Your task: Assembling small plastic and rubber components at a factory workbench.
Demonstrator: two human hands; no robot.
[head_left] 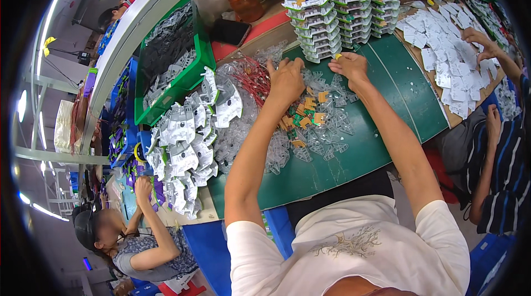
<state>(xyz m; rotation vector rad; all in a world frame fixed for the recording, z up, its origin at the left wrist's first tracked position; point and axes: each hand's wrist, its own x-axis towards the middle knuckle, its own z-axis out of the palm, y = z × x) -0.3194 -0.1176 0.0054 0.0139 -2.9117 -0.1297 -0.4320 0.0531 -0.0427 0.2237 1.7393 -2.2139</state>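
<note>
My left hand (286, 79) reaches over the bundle of thin red wires (251, 77) and the clear plastic pieces, its fingers apart and bent downward. Beside the front of the stacks, my right hand (352, 67) is closed in a pinch. A bit of yellow shows at its fingertips; what it holds is too small to make out. Three stacks of grey-white plastic housings (316, 25) with green edges rise just beyond it. Between my forearms, small orange-and-green circuit boards (307, 112) lie among clear plastic pieces (332, 141) on the green tabletop (265, 188).
White-grey housings (185, 147) are heaped at left, beside a green crate (185, 83) of grey and black parts. A phone (231, 32) and an orange cup (243, 2) stand behind. Flat white pieces (442, 47) cover cardboard at right. Co-workers sit on the left (149, 246) and right (500, 174).
</note>
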